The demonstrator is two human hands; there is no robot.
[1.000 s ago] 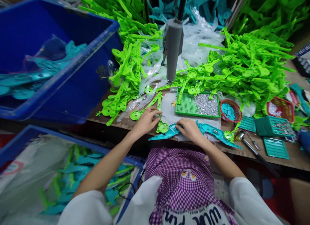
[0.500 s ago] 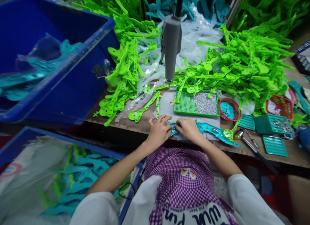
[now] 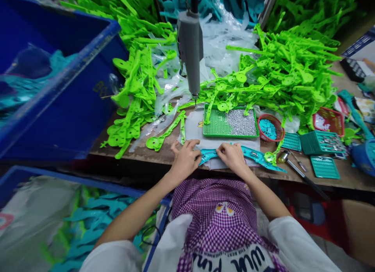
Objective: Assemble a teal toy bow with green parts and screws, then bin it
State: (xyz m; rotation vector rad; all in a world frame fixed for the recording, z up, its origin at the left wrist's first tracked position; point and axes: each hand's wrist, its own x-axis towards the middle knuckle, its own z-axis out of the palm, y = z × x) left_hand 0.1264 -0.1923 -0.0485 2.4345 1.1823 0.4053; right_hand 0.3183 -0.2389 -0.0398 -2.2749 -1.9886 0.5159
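A long teal plastic part [image 3: 252, 155] lies along the near edge of the wooden bench [image 3: 336, 182]. My left hand [image 3: 185, 159] presses down on its left end, fingers curled over it. Close beside it, my right hand [image 3: 233, 156] pinches the same part a little further right. A loose green plastic part [image 3: 164, 134] lies just left of my left hand. A grey powered screwdriver [image 3: 190, 49] hangs above the bench, its tip over the corner of a green screw tray [image 3: 219, 125] holding a heap of small silver screws.
Heaps of green plastic parts [image 3: 281, 76] cover the back of the bench. A blue crate [image 3: 58, 96] stands at the left, another blue crate [image 3: 35, 178] with teal parts below. A small red basket [image 3: 271, 128], teal trays [image 3: 322, 143] and a hand screwdriver [image 3: 301, 174] lie at the right.
My left hand left the green part and came to the teal part's left end beside my right hand. The view shifted so everything sits slightly further left.
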